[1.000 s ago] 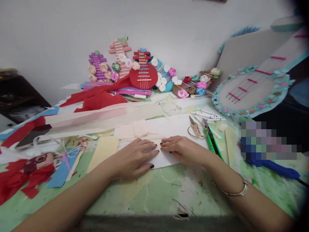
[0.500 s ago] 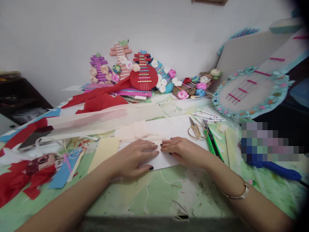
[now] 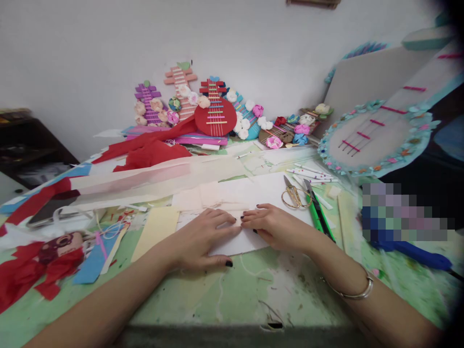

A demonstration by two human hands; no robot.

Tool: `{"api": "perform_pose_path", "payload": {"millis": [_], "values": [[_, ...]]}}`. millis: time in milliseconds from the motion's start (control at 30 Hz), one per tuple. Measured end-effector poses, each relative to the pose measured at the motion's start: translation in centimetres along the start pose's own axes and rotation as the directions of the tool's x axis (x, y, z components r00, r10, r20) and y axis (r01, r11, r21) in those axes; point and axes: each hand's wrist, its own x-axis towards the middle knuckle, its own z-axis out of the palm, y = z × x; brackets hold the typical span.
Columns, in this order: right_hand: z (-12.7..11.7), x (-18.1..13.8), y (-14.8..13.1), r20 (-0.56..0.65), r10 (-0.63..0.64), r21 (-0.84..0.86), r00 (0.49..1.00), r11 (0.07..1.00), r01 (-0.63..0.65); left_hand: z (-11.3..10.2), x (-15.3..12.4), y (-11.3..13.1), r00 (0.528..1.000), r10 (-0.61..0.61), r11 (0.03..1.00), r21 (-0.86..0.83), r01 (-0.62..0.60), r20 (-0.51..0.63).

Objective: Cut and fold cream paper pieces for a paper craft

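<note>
The left grip (image 3: 206, 238) lies palm down and spread, thumb well out from the fingers, with no hold on anything visible; its fingers rest over a white sheet (image 3: 261, 192) on the worktop (image 3: 253, 290). The right grip (image 3: 276, 226) is loosely curved, fingertips down at the pale paper (image 3: 210, 194) on that sheet, close to the left fingertips; whether it pinches an edge I cannot tell. Scissors (image 3: 295, 195) and a green cutter (image 3: 319, 212) lie just beyond the right grip.
</note>
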Motion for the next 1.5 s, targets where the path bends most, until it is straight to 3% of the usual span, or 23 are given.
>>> {"api": "perform_pose_path", "payload": {"millis": [200, 667, 800, 933, 1133, 1500], "values": [[-0.1, -0.3, 0.3, 0.016, 0.036, -0.037, 0.999, 0.999, -0.036, 0.0, 0.0, 0.1, 1.000, -0.017, 1.000, 0.022, 0.016, 0.016], [-0.2, -0.5, 1.7, -0.088, 0.193, -0.327, 0.977, 0.921, -0.211, -0.1, -0.1, 0.0, 0.998, -0.038, 0.999, 0.008, 0.037, 0.046], [0.0, -0.3, 1.8, -0.185, 0.246, -0.226, 0.952, 0.932, -0.285, -0.1, -0.1, 0.1, 0.998, -0.049, 0.999, 0.003, 0.048, 0.049], [1.0, 0.6, 1.4, -0.338, 0.418, 0.031, 0.843, 0.900, -0.434, 0.1, 0.1, 0.2, 0.997, -0.057, 0.998, 0.019, 0.057, 0.042], [2.7, 1.7, 1.2, -0.244, 0.467, 0.118, 0.850, 0.884, -0.452, 0.3, 0.3, 0.3, 0.998, -0.051, 0.998, 0.038, 0.050, 0.021], [2.6, 1.6, 3.6, -0.314, 0.564, 0.132, 0.764, 0.823, -0.553, 0.3, 0.0, 0.1, 0.998, -0.062, 0.998, 0.016, 0.062, 0.020]]}}
